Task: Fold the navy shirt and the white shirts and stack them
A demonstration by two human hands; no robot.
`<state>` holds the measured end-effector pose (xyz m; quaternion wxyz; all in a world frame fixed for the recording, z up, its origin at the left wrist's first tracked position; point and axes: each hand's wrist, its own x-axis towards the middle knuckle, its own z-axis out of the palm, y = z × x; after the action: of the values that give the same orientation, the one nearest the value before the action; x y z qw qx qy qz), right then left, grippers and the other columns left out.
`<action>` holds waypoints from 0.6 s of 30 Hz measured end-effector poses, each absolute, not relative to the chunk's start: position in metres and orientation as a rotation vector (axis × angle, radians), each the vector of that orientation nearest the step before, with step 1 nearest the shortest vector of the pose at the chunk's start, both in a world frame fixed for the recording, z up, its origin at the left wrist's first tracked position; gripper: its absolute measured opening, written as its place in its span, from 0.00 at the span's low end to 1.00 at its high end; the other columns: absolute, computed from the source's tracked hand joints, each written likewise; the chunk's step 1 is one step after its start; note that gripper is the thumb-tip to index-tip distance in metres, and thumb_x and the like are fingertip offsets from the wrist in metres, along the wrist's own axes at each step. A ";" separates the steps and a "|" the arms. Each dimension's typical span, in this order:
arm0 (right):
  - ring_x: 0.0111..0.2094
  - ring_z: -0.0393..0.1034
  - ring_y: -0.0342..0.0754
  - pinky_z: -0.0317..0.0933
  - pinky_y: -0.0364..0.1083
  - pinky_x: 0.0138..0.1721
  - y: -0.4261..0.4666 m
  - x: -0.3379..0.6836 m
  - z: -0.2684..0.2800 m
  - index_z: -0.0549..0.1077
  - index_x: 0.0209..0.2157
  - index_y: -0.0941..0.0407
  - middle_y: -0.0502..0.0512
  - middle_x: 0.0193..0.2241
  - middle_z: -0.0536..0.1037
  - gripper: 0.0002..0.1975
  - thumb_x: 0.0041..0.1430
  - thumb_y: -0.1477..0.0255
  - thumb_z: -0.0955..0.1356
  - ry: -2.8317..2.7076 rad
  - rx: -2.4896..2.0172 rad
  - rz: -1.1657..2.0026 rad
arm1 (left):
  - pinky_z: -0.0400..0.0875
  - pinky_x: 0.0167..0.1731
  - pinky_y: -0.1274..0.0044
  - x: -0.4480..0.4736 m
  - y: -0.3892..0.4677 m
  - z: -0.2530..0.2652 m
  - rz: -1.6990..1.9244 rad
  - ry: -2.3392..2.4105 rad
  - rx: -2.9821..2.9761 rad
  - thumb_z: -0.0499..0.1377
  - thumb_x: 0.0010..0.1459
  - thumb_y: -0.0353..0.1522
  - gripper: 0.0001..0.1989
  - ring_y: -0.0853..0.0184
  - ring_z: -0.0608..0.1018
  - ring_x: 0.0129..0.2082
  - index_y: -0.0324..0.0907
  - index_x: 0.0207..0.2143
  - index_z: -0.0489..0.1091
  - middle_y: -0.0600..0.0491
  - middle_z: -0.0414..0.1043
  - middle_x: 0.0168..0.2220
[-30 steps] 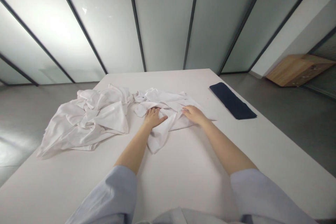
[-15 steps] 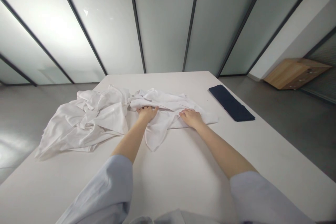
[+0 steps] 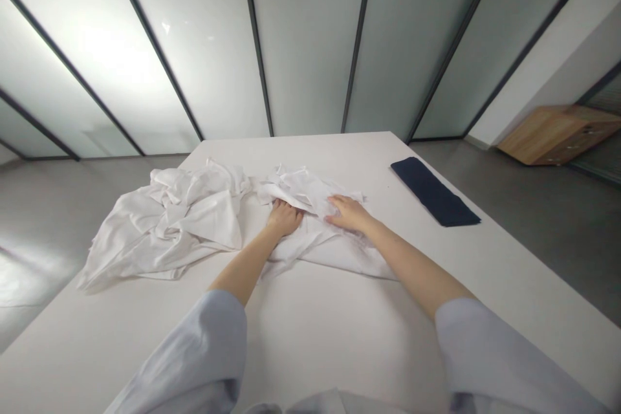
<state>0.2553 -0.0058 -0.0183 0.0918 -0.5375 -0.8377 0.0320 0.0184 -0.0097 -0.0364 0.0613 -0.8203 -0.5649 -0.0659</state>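
White garment (image 3: pixel 320 233) mid-table, now bunched nearer than half second ago. Left hand (image 3: pixel 285 218) fingers curled into fold, pinching cloth; right hand (image 3: pixel 347 213) flat on top, no clench. Crumpled pile (image 3: pixel 169 223) left, untouched.

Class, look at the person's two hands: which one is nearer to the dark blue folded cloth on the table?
Right. The right hand rests on the white garment, on the side toward the dark blue folded cloth. The left hand also rests on that garment, farther from it.
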 end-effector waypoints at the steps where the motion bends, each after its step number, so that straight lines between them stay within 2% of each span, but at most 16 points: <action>1: 0.59 0.60 0.58 0.55 0.53 0.55 -0.007 0.253 -0.023 0.64 0.60 0.55 0.64 0.61 0.65 0.31 0.60 0.56 0.66 -2.479 -1.633 0.077 | 0.54 0.59 0.60 0.018 -0.011 -0.036 -0.166 -1.693 -2.480 0.45 0.65 0.40 0.24 0.52 0.70 0.55 0.37 0.51 0.72 0.41 0.73 0.52; 3: 0.57 0.61 0.59 0.56 0.54 0.53 -0.010 0.248 -0.030 0.68 0.58 0.55 0.65 0.58 0.67 0.26 0.62 0.57 0.64 -2.433 -1.722 0.016 | 0.57 0.57 0.60 0.019 -0.013 -0.035 -0.102 -1.710 -2.469 0.44 0.65 0.41 0.24 0.52 0.71 0.54 0.37 0.49 0.73 0.41 0.74 0.51; 6: 0.51 0.65 0.57 0.57 0.51 0.49 -0.014 0.247 -0.033 0.74 0.49 0.56 0.64 0.49 0.74 0.18 0.66 0.64 0.61 -2.408 -1.752 -0.042 | 0.62 0.52 0.63 0.023 -0.016 -0.030 -0.064 -1.818 -2.409 0.47 0.64 0.43 0.25 0.52 0.72 0.51 0.36 0.46 0.75 0.39 0.75 0.48; 10: 0.45 0.68 0.53 0.56 0.46 0.45 -0.016 0.252 -0.030 0.75 0.40 0.57 0.62 0.41 0.78 0.15 0.67 0.68 0.59 -2.444 -1.692 0.051 | 0.62 0.52 0.63 0.034 -0.012 -0.014 -0.054 -2.005 -2.316 0.47 0.62 0.43 0.25 0.52 0.75 0.48 0.35 0.43 0.77 0.38 0.76 0.45; 14: 0.36 0.69 0.48 0.56 0.43 0.37 -0.015 0.258 -0.028 0.73 0.31 0.56 0.56 0.31 0.78 0.15 0.66 0.68 0.58 -2.346 -1.643 0.417 | 0.66 0.48 0.64 0.046 0.002 0.006 0.023 -2.178 -2.314 0.48 0.63 0.41 0.23 0.52 0.76 0.48 0.36 0.46 0.75 0.38 0.75 0.48; 18: 0.29 0.68 0.46 0.58 0.42 0.32 -0.002 0.268 -0.020 0.70 0.25 0.55 0.49 0.23 0.74 0.12 0.58 0.66 0.63 -1.914 -1.495 0.945 | 0.69 0.44 0.66 0.053 0.010 0.011 0.067 -2.234 -2.281 0.50 0.61 0.40 0.22 0.51 0.76 0.48 0.35 0.47 0.75 0.36 0.75 0.49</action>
<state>0.2676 -0.0020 -0.0196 0.2646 -0.5532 -0.7083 0.3496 0.0531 0.0103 0.0105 -0.0258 -0.7140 -0.6993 0.0210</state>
